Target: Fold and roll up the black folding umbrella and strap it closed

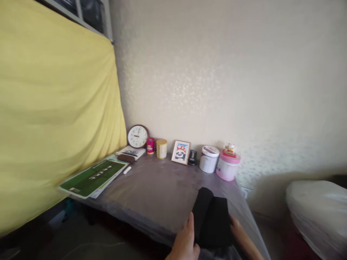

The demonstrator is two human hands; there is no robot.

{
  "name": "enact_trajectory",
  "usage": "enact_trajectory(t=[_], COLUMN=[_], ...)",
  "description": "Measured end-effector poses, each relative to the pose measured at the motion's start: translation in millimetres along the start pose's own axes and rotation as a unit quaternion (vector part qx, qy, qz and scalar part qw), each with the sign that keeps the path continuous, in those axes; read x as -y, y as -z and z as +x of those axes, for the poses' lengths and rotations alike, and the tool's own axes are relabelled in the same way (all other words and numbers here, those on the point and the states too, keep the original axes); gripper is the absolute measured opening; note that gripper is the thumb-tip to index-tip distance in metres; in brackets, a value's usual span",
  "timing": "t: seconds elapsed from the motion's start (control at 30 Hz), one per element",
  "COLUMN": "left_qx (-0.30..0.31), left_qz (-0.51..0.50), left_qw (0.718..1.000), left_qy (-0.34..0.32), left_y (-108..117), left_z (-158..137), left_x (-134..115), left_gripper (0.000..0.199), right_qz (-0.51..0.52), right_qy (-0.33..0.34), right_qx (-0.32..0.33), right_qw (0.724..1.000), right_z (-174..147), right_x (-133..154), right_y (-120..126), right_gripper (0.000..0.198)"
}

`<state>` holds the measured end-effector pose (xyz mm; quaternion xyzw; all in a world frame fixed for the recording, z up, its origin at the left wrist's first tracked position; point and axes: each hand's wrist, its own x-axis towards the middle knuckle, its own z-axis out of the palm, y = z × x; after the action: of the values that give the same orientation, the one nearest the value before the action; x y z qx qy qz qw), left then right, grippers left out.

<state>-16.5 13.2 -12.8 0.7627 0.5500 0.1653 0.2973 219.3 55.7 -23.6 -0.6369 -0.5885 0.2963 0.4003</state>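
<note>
Near the front right of the table I hold a black folded item, matte, with an upright flap or rolled part on its left side. Whether it is cloth or a soft case I cannot tell. My left hand is closed on its left edge, thumb lying along the side. On the opposite edge, my right hand grips it, its fingers mostly hidden behind the black material. The lower end of the item hangs at the table's front edge.
A covered table stands against the wall. Along its back are a clock, pink can, yellow canister, panda picture frame, black stapler-like object and two tubs. A green board lies left.
</note>
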Motion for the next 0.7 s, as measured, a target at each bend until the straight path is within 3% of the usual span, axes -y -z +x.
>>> enact_trajectory(t=[0.1,0.2,0.27,0.4,0.5,0.6,0.7], left_qx=[-0.003,0.005,0.01,0.019,0.025,0.036,0.046], left_qz=[0.046,0.07,0.084,0.107,0.105,0.105,0.108], left_qw=[0.999,0.998,0.996,0.994,0.994,0.993,0.992], left_qy=[-0.001,0.0,0.007,0.021,0.021,0.031,0.047], left_y=[-1.4,0.2,1.7,4.1,6.7,10.1,13.4], left_z=[-4.5,-8.2,-10.0,-11.1,-11.0,-11.3,-11.7], left_x=[-4.0,-8.9,-12.0,-15.3,-17.6,-22.0,-27.1], left_gripper=[0.089,0.087,0.086,0.084,0.083,0.082,0.082], right_qz=[-0.066,-0.101,-0.119,-0.132,-0.124,-0.033,0.095], right_qy=[-0.012,0.007,0.002,-0.076,-0.057,-0.011,-0.017], right_qx=[-0.087,-0.119,-0.107,-0.066,-0.058,-0.014,0.029], right_qw=[0.994,0.988,0.987,0.986,0.989,0.999,0.995], right_z=[-1.1,-9.0,-13.9,-16.3,-11.8,-4.4,5.8], right_x=[9.3,26.0,36.1,42.5,42.9,52.6,67.5], right_y=[13.4,18.2,16.3,8.7,3.8,-4.8,-22.5], right_gripper=[0.051,0.052,0.054,0.057,0.048,0.038,0.037])
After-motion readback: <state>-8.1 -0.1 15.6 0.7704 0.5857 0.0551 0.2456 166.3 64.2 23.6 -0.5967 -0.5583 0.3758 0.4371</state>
